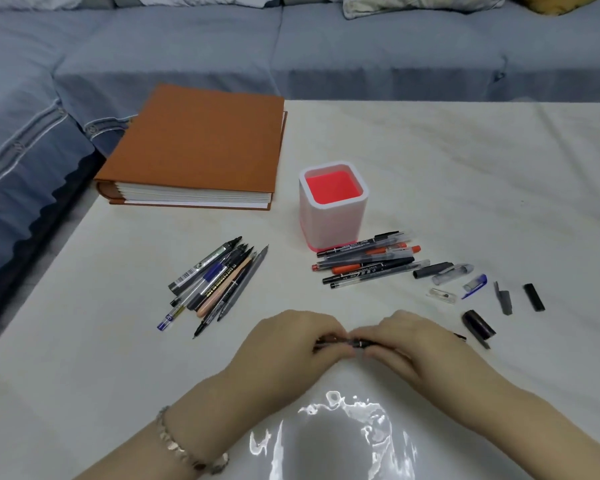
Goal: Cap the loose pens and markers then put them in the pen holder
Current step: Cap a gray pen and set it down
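Observation:
My left hand (pixel 291 341) and my right hand (pixel 406 341) meet at the near middle of the table, both gripping one dark pen (pixel 343 342) held level between them; most of it is hidden by my fingers. A white pen holder with a red inside (pixel 333 216) stands upright behind them with nothing in it. Left of the hands lies a heap of uncapped pens and markers (pixel 215 282). Another bunch of pens (pixel 368 261) lies at the holder's foot. Several loose caps (pixel 478 289) are scattered to the right.
A thick orange album (pixel 198 143) lies at the table's far left. The table carries a white cloth (pixel 465 168); a shiny glare patch shows at its near edge. A blue-grey sofa (pixel 291 46) runs behind and along the left side.

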